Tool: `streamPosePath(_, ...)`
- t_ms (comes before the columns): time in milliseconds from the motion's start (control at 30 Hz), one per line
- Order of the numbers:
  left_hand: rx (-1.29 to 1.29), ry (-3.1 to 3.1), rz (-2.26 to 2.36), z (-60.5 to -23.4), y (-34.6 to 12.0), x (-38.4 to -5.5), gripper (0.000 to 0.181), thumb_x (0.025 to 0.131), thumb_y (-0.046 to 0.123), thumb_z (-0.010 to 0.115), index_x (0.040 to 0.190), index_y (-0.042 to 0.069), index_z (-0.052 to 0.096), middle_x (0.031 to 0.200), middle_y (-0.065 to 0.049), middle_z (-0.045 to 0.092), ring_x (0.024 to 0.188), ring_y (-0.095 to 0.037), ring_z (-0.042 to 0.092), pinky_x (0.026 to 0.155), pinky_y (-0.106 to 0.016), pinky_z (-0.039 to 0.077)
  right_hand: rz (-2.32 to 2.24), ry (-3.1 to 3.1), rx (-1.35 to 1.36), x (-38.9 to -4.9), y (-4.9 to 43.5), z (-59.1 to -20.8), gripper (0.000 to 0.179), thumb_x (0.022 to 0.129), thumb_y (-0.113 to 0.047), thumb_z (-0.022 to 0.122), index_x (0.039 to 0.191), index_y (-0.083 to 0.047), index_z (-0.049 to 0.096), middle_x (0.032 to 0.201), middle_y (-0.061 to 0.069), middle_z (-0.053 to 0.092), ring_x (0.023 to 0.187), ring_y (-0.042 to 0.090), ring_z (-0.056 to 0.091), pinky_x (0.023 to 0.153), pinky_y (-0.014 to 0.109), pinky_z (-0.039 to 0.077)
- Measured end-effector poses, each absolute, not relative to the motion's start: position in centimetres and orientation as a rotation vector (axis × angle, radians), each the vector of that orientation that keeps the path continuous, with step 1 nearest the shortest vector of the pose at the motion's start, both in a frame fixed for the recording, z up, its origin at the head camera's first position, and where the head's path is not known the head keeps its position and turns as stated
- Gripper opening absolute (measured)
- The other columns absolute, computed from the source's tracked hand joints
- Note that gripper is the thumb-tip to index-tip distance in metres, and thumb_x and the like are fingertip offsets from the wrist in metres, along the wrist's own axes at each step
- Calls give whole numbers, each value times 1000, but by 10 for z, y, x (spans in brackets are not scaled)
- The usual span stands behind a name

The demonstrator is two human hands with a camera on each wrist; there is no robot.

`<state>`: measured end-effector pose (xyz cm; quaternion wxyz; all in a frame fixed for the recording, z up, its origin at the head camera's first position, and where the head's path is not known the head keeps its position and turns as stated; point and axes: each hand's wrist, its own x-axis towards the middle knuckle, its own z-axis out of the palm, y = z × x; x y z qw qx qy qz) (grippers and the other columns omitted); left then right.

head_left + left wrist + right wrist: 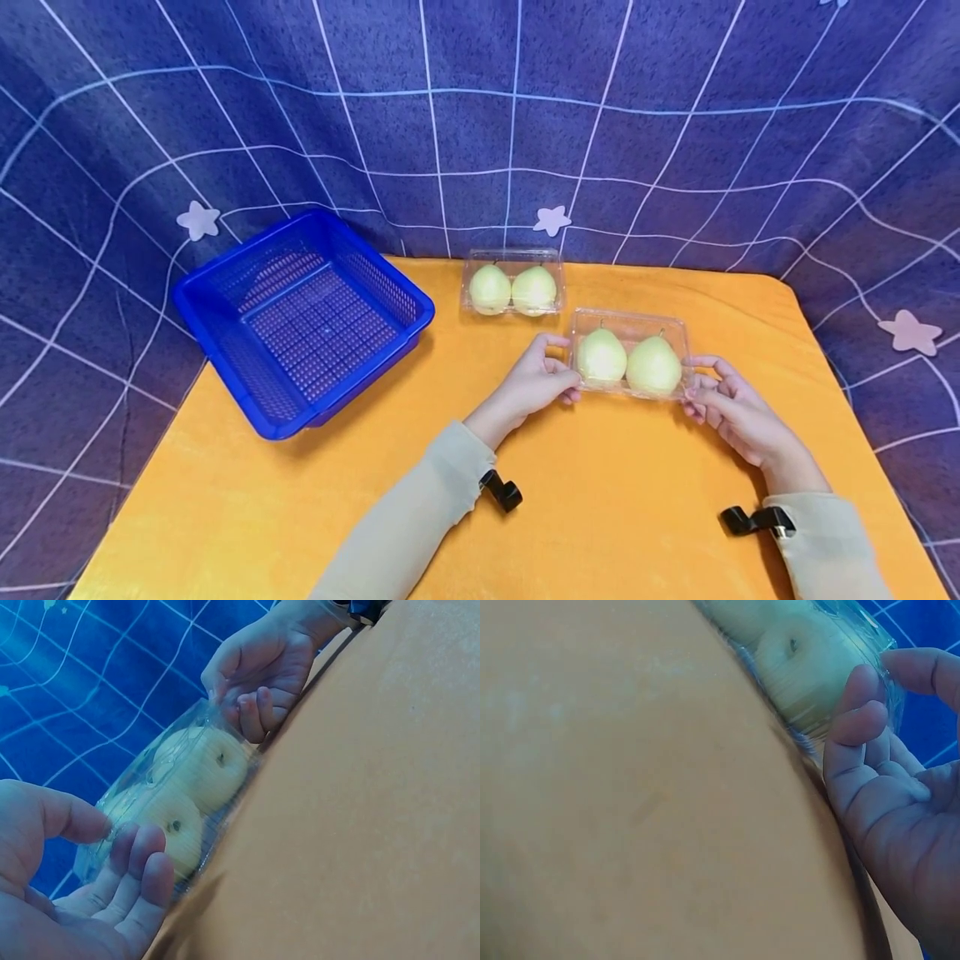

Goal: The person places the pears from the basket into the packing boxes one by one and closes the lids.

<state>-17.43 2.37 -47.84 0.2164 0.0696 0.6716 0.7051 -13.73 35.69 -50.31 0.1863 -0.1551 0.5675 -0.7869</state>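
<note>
A clear plastic clamshell box [632, 322] with two pale green pears [602, 355] inside is held between both hands. At its left end my left hand [534, 379] pinches the edge between thumb and fingers. My right hand [731, 410] grips the opposite end the same way, its lower fingers curled in under the thumb. In the left wrist view the pears [201, 769] show through the plastic, stacked side by side along the box, close over the orange cloth. Part of the box [802, 667] and one hand's fingers appear in the right wrist view.
A second clear box [513, 257] with two pears stands farther back on the orange cloth [600, 500]. To the left sits a blue plastic basket [408, 321] with mesh sides and floor. A dark blue grid-patterned cloth [480, 133] rises behind the table.
</note>
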Motion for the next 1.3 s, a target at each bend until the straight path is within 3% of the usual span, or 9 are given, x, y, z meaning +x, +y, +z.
streamPosePath(300,130,1945,1899,-467,34,-177,54,90,-3,65,136,12,41,82,-14,68,68,-25,69,64,-34,59,-2183,1730,-437,-136,355,-494,45,104,8,41,146,2,28,101,5,62,87,15,65,71,24,53)
streamPosePath(600,150,2146,1816,-445,51,-199,58,93,-1,61,145,11,40,89,-12,70,69,-23,70,72,-44,60,-2304,1776,-302,-157,352,-479,50,104,4,46,152,-2,32,105,6,58,88,14,64,78,23,55)
streamPosePath(1000,13,2338,1690,-418,81,-230,64,94,-1,59,153,11,39,91,-4,69,70,-18,71,64,-34,58,-2489,1673,-289,-195,356,-462,45,103,5,46,147,-1,38,100,9,58,84,18,65,74,23,54)
streamPosePath(1300,-86,2498,1566,-420,92,-243,55,96,3,56,148,11,42,81,0,66,61,-10,69,54,-25,47,-2414,1731,-223,-220,352,-468,42,105,0,46,144,1,32,98,9,63,85,15,66,75,23,53)
